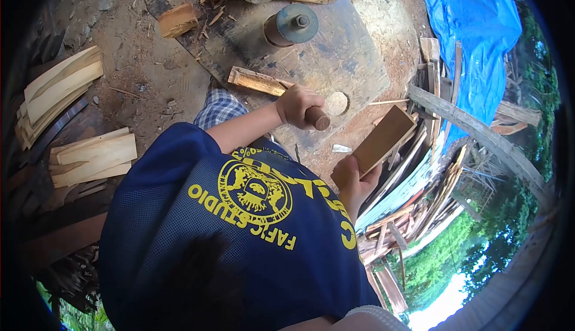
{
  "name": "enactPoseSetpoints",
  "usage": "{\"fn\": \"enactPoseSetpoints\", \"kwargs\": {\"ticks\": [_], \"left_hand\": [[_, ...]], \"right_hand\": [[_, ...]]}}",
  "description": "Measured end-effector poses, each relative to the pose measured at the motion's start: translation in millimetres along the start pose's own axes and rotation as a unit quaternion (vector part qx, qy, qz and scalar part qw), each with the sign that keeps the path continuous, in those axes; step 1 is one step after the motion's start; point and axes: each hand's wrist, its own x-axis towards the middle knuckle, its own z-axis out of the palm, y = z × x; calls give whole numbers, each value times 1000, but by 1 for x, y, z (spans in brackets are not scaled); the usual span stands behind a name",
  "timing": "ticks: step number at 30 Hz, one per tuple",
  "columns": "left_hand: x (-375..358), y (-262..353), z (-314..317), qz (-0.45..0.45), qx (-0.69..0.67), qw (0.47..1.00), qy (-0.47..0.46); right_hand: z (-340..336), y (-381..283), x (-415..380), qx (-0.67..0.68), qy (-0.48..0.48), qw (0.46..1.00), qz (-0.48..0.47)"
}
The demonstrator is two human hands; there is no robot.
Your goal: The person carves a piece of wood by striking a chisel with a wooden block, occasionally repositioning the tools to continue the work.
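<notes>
Shirt point(257, 229) nearest; my left hand point(297, 106) wraps a handle point(318, 118), right hand point(357, 180) clasps a board's point(384, 137) end; I'd keep the board steady.

The brown wooden board point(386, 134) is a flat, straight-sided rectangle, longer than wide, held by its lower end and slanting up to the right, its broad face in view with a paler long edge along the right side. Left of it and apart from it, a round brown wooden handle point(320, 119) is gripped so that its blunt end points down to the right; a narrow tan-faced length shows beyond the grip, though whether they join cannot be told
</notes>
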Motion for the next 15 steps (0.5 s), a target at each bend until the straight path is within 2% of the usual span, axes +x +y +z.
{"fn": "enactPoseSetpoints", "kwargs": {"ticks": [8, 10, 11, 13, 14, 15], "left_hand": [[3, 3, -7, -4, -26, 1000, 2], [4, 0, -8, -7, -25, 1000, -6], [4, -1, -7, -21, -20, 1000, 5], [8, -2, -7, -35, -16, 999, 14], [11, -2, -9, -64, -21, 997, 23], [13, -1, -9, -93, -27, 995, 32]], "right_hand": [[1, 0, -2, -17, 4, 1000, -2], [-6, 2, 2, -54, -33, 998, 30], [-6, -3, 4, -53, -35, 998, 28], [-3, -21, 4, -162, -86, 983, 9], [-1, -28, 5, -144, -71, 987, -29], [-16, -23, 6, -101, -58, 993, -22]]}}
